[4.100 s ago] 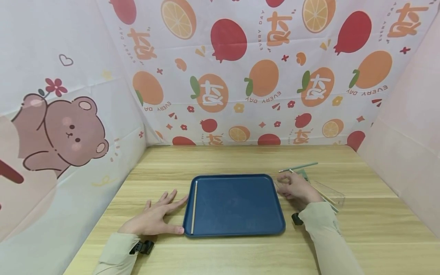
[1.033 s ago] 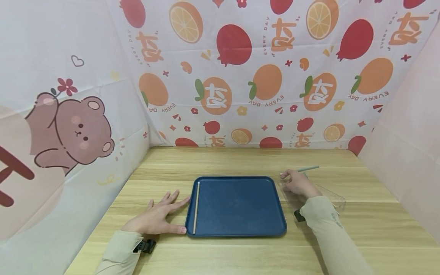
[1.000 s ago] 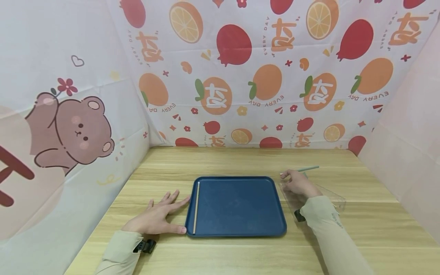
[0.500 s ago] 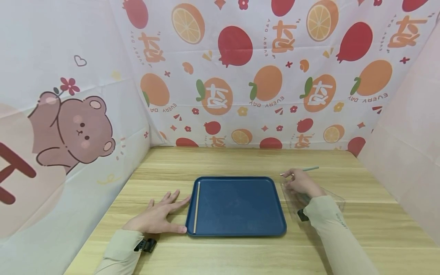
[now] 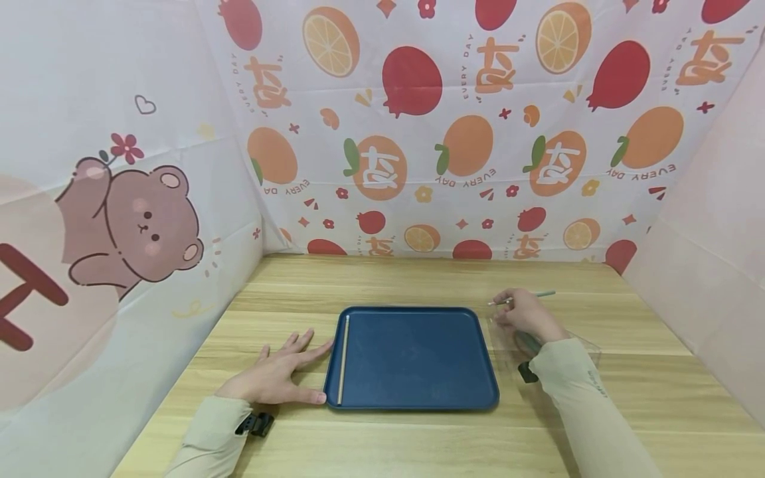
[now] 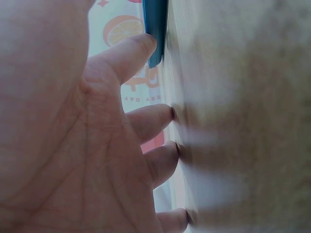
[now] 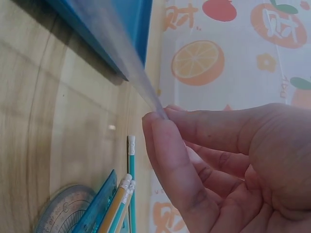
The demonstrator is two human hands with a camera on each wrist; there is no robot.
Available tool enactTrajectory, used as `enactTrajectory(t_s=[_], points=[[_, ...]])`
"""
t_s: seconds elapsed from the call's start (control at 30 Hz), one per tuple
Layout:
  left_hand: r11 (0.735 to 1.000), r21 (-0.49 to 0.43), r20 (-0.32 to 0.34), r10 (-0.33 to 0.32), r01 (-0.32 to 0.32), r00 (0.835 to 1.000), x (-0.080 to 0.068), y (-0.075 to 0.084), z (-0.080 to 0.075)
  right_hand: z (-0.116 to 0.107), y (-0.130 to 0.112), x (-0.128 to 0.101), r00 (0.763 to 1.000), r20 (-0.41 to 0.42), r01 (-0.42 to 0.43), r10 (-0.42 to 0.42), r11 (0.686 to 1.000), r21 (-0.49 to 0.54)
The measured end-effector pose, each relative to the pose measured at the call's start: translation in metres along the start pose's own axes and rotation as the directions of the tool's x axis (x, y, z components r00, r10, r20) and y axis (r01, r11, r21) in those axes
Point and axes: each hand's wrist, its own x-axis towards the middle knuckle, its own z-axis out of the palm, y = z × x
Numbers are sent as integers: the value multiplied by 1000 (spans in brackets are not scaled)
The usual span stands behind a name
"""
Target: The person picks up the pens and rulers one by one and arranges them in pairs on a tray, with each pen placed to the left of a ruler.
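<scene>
In the head view my left hand is spread on the table, its thumb and index fingertip against the left side of a dark blue tray. One slim wooden pencil lies along the tray's left edge. Right of the tray, my right hand pinches a thin, clear plastic piece between thumb and fingers; the right wrist view shows it nearly edge-on. Its exact kind is unclear. Below that hand are a teal pencil, a yellow pencil, a blue-green plastic piece and a clear protractor.
The wooden table is bounded by a fruit-print cloth behind and pale cloths at both sides. In the head view my right forearm covers part of the stationery; the teal pencil's end shows behind the hand.
My right hand has shifted slightly away and to the right. The pencils seen lower right at first are now hidden, and a green piece shows under the wrist. Left hand and tray stay put.
</scene>
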Motion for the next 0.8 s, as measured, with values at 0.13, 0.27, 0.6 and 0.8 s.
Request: enactTrajectory(t_s=[0.13, 0.27, 0.6, 0.8], points=[[1000, 1, 2, -1, 1, 1000, 0, -1, 0, 0, -4, -1, 1000, -1, -6, 6, 1000, 12], [1000, 3, 6, -6, 6, 1000, 0, -1, 0, 1, -7, -2, 1000, -1, -3, 3, 999, 34], [1000, 1, 2, -2, 2, 1000, -2, 2, 1, 4, -15, 1, 1000, -14, 16, -16, 1000, 23], [1000, 4, -3, -6, 6, 1000, -2, 1, 1, 6, -16, 4, 1000, -19, 22, -21, 999, 35]])
